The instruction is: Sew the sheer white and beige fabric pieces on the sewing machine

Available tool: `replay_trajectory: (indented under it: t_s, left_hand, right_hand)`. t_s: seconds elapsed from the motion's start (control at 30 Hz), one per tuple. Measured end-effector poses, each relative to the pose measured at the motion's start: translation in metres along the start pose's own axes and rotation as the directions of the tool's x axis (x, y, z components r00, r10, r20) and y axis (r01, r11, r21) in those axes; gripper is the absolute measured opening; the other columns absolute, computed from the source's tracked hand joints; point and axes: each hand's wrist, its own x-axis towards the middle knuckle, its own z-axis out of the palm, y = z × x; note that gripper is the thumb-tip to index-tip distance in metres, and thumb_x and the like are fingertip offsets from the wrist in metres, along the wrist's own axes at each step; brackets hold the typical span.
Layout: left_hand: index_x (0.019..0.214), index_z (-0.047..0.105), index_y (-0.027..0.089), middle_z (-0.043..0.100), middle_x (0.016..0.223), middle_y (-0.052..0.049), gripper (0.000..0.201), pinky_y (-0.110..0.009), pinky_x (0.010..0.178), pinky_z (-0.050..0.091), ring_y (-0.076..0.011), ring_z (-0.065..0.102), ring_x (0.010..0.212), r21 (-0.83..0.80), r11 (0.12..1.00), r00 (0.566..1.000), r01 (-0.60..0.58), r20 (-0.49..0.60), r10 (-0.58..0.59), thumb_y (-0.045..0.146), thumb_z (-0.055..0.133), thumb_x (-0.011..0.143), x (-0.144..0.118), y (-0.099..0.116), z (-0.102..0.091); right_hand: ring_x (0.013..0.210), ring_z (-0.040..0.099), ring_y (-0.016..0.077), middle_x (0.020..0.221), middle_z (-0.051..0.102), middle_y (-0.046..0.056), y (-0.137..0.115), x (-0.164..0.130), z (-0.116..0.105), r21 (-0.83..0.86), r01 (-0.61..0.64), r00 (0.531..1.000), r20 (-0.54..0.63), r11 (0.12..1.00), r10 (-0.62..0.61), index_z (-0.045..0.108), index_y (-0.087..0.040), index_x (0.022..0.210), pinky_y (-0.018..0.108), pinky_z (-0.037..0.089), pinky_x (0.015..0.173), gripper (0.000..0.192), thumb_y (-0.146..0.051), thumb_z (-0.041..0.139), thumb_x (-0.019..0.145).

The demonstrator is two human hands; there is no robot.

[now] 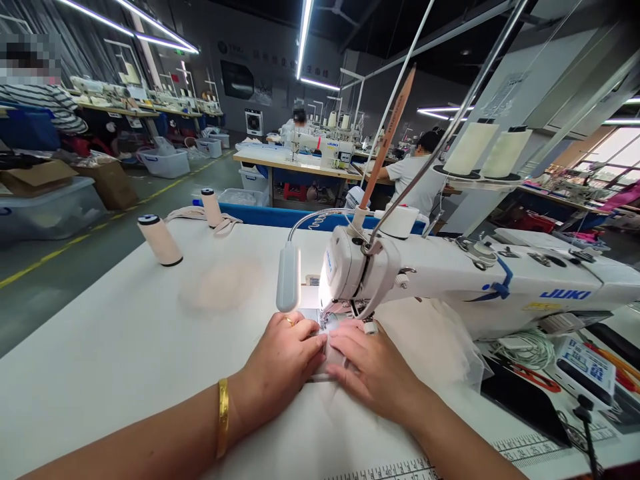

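Note:
Just below the needle of a white sewing machine [435, 267], my two hands face each other over sheer pale fabric [433, 340]. My left hand [287, 350] is closed, its bent fingers pressed on the work left of the presser foot [324, 321]. On the other side, my right hand [375, 363] has its fingers and thumb closed on the fabric, close to the foot. Most of the cloth's edge under the fingers is hidden. A small lamp [288, 277] hangs beside the needle, above my left hand.
Two thread spools, one nearer [160, 240] and one farther [212, 208], stand on the white table [125, 347]. A blurred pale patch of cloth [220, 283] lies left. At right are a dark flat object [523, 400], cables [525, 350] and a printed box [585, 370]. Co-workers sit beyond.

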Motion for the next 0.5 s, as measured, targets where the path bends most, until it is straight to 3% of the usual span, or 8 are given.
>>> replay_trajectory:
  t_s: [0.07, 0.13, 0.17, 0.27, 0.37, 0.5]
  left_hand:
    - [0.101, 0.073, 0.024, 0.07, 0.095, -0.006, 0.023, -0.039, 0.076, 0.043, -0.024, 0.059, 0.086, -0.025, 1.0, 1.0, -0.001, 0.015, 0.001, 0.02, 0.05, 0.101, 0.0, -0.002, -0.002]
    - [0.099, 0.073, 0.024, 0.067, 0.093, -0.006, 0.026, -0.037, 0.075, 0.044, -0.0227, 0.058, 0.083, -0.058, 0.998, 1.0, -0.005, 0.019, 0.006, 0.018, 0.048, 0.1, 0.001, -0.004, -0.004]
    - [0.099, 0.073, 0.024, 0.066, 0.093, -0.006, 0.027, -0.036, 0.075, 0.044, -0.0223, 0.058, 0.082, -0.081, 0.997, 1.0, -0.007, 0.018, 0.009, 0.015, 0.048, 0.098, 0.002, -0.005, -0.005]
    - [0.1, 0.074, 0.024, 0.064, 0.096, -0.006, 0.034, -0.035, 0.075, 0.046, -0.0219, 0.057, 0.083, -0.149, 0.989, 0.999, 0.015, 0.033, -0.01, 0.006, 0.05, 0.086, 0.006, -0.008, -0.007]
    - [0.088, 0.07, 0.021, 0.062, 0.095, -0.006, 0.028, -0.036, 0.075, 0.048, -0.0216, 0.056, 0.082, -0.17, 0.983, 0.996, 0.064, 0.075, -0.051, 0.004, 0.052, 0.076, 0.011, -0.011, -0.007]
    - [0.077, 0.065, 0.019, 0.06, 0.088, -0.005, 0.012, -0.035, 0.075, 0.049, -0.0218, 0.056, 0.083, -0.195, 0.977, 0.995, 0.082, 0.065, -0.071, 0.014, 0.058, 0.084, 0.015, -0.012, -0.004]
  right_hand:
    - [0.095, 0.063, 0.0273, 0.103, 0.071, 0.006, -0.005, -0.003, -0.006, 0.053, -0.013, 0.994, 0.111, 0.998, 0.007, 0.063, -0.024, 0.107, 0.041, 0.05, 0.081, 0.026, -0.043, 0.075, 0.093]
    - [0.092, 0.062, 0.0257, 0.102, 0.069, 0.006, -0.006, -0.004, -0.007, 0.056, -0.023, 0.989, 0.15, 0.998, 0.014, 0.062, -0.022, 0.101, 0.04, 0.049, 0.079, 0.014, -0.035, 0.065, 0.1]
    - [0.091, 0.062, 0.025, 0.099, 0.069, 0.006, -0.005, -0.005, -0.006, 0.056, -0.022, 0.991, 0.136, 0.998, 0.015, 0.061, -0.021, 0.098, 0.039, 0.048, 0.078, 0.01, -0.028, 0.056, 0.104]
    - [0.085, 0.061, 0.0225, 0.092, 0.069, 0.005, 0.001, -0.004, -0.002, 0.122, -0.068, 0.997, 0.04, 0.99, 0.064, 0.058, -0.022, 0.095, 0.037, 0.047, 0.077, 0.024, -0.018, 0.037, 0.108]
    - [0.081, 0.062, 0.0214, 0.09, 0.07, 0.004, 0.005, -0.001, 0.001, 0.228, -0.199, 0.976, -0.044, 0.953, 0.214, 0.06, -0.024, 0.097, 0.035, 0.049, 0.076, 0.028, -0.026, 0.035, 0.11]
    - [0.081, 0.065, 0.0224, 0.088, 0.07, 0.005, 0.006, 0.002, 0.001, 0.328, -0.318, 0.931, -0.071, 0.89, 0.358, 0.061, -0.023, 0.093, 0.033, 0.05, 0.073, 0.032, -0.038, 0.037, 0.109]
